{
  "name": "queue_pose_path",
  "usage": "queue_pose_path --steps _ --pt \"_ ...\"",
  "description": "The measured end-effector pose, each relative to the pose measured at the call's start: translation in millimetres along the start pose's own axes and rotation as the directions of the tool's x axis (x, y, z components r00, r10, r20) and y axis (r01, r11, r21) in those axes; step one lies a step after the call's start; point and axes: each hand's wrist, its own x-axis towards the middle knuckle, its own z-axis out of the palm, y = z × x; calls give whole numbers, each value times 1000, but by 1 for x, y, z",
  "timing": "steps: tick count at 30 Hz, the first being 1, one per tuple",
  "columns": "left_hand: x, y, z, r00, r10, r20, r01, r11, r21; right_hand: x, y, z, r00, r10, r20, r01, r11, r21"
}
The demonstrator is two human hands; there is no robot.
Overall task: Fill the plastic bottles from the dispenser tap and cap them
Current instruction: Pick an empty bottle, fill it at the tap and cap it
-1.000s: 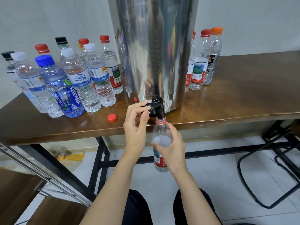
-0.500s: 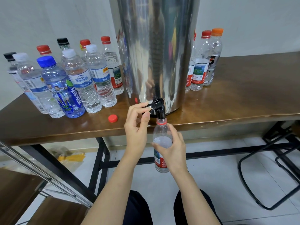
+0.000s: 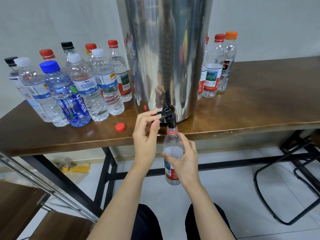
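A tall steel dispenser (image 3: 164, 54) stands on the brown table (image 3: 251, 110). Its black tap (image 3: 168, 116) juts over the table's front edge. My left hand (image 3: 147, 134) pinches the tap's lever between thumb and fingers. My right hand (image 3: 185, 160) grips an uncapped clear bottle with a red label (image 3: 173, 151), upright, its mouth right under the spout. Water in the bottle stands at about shoulder height. A loose red cap (image 3: 120, 127) lies on the table left of the tap.
Several capped bottles (image 3: 83, 90) stand grouped at the table's left; three more (image 3: 216, 66) stand right of the dispenser. Black metal chair legs (image 3: 285, 187) are on the floor at right. A wooden shelf with a metal rail (image 3: 26, 196) sits at lower left.
The hands, tap and bottle keep their places; only the camera view has drifted slightly. The water level looks about the same.
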Motion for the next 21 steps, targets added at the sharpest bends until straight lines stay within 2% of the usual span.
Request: queue_pose_path --steps 21 --pt "-1 0 -1 1000 -5 1 5 1000 -6 0 -1 -1 1000 1 15 -1 1000 30"
